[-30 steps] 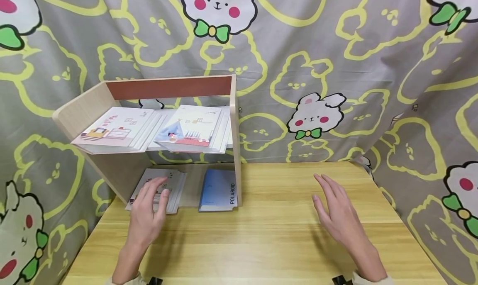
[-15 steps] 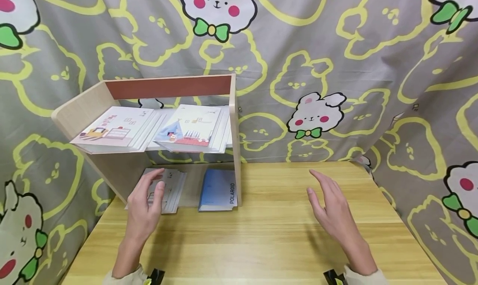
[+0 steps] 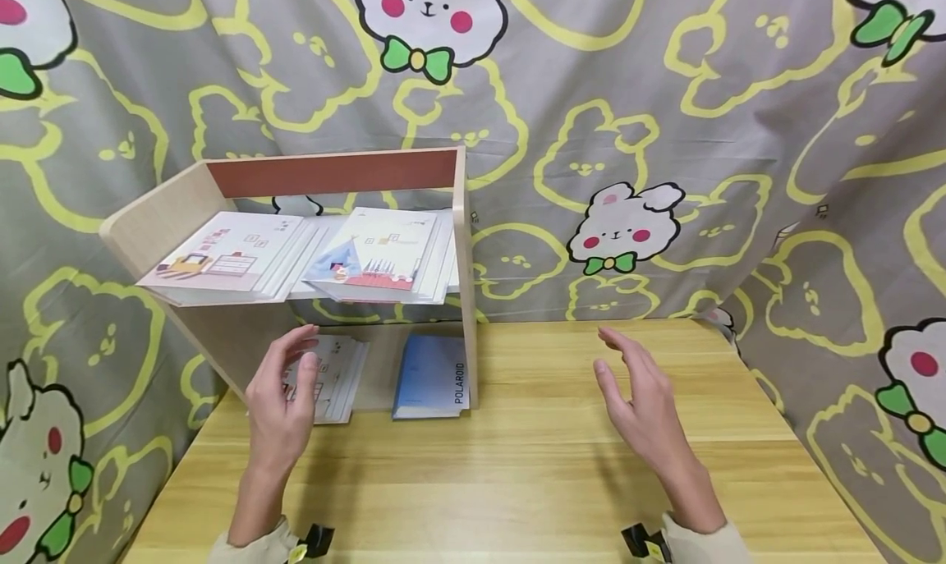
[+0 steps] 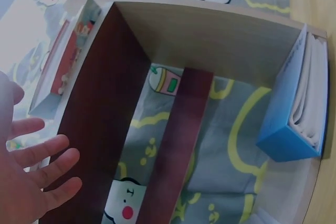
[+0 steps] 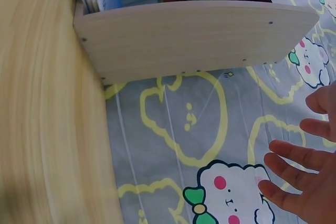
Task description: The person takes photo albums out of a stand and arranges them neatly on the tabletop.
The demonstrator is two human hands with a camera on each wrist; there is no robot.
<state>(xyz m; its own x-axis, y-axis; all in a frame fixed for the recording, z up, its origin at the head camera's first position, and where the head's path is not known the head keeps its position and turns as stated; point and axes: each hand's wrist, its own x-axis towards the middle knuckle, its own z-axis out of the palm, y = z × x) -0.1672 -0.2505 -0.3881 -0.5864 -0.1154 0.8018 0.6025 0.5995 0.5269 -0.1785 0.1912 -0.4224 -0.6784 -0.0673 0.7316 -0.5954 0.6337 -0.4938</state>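
My left hand (image 3: 279, 404) hovers above the table in front of the small wooden shelf (image 3: 470, 318), its fingers loosely bent and holding nothing. Behind it, partly hidden, a stack of white booklets (image 3: 342, 375) lies on the lower level. Beside that stack sits a blue album (image 3: 432, 375) marked POLAROID, seen from its end in the left wrist view. To the right of the shelf, my right hand (image 3: 646, 408) hangs over the table with relaxed fingers, touching nothing. On the upper level are two stacks of illustrated books, a left one (image 3: 222, 252) and a right one (image 3: 377, 248).
The wooden table (image 3: 473, 490) stretches under both hands. A grey curtain (image 3: 547, 71) with bear and rabbit prints hangs behind the table and along both sides. Dark wrist mounts (image 3: 318, 539) show at the sleeves.
Both hands have shifted: the right hand moved left toward the middle, and the left hand moved slightly left and curled its fingers a little more. The shelf and books stay put.
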